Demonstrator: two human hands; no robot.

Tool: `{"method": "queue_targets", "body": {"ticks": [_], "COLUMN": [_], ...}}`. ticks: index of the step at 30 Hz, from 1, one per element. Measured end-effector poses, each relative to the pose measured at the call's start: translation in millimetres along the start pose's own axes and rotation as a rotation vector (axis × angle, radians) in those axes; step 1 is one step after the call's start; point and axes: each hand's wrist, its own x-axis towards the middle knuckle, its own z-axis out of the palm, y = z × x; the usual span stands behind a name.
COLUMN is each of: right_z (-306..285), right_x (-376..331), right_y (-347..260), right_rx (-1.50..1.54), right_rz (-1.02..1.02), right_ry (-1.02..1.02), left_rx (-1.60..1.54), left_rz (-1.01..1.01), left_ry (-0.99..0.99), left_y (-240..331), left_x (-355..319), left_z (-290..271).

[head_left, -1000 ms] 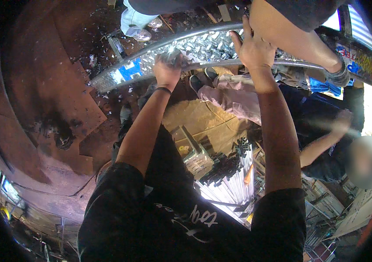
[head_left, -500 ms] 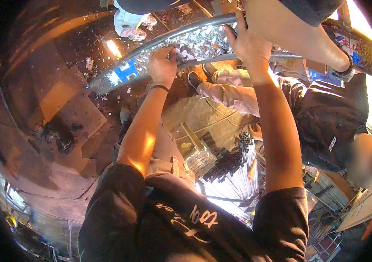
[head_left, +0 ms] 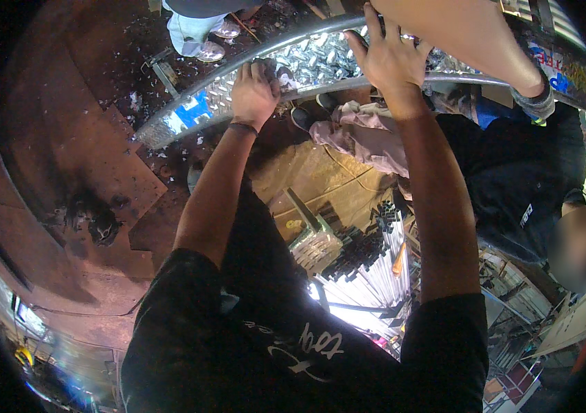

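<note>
both arms up: left hand (head_left: 254, 93) curled shut over the near edge of a shiny tread-pattern metal sheet (head_left: 307, 65), toward its left end, and right hand (head_left: 388, 58) spread flat with fingers (head_left: 375, 24) splayed on the sheet's face further right, nothing pinched that shows. the sheet runs as a long strip across the top of the view, with a blue patch (head_left: 190, 110) near its left end. a co-worker's forearm (head_left: 465, 34) reaches over the sheet beside the right hand, a second person in dark top (head_left: 513, 179) sits below right, and a stack of metal profiles (head_left: 369, 268) lies on the floor (head_left: 66, 172) underneath.
</note>
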Motion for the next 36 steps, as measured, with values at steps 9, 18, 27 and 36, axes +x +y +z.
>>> {"method": "queue_targets", "body": {"ticks": [9,18,27,36], "right_z": [-20,-25,-23,-20], "right_x": [9,12,12,11], "right_y": [-2,-3,-1,-1], "right_rx": [0.020,-0.022,-0.047,0.037], "right_rz": [0.013,-0.006,-0.034,0.012], "right_ry": [-0.061,-0.103,-0.039,-0.083], "left_rx": [-0.469,-0.252,-0.129,-0.033], "left_rz": [-0.311,-0.115,-0.033,0.040], "left_ry": [-0.016,0.011,-0.074,-0.174], "left_y": [-4,-7,-14,-6], "left_x": [-8,-5,-7,1], "left_z": [-16,-14,-7,-7]}}
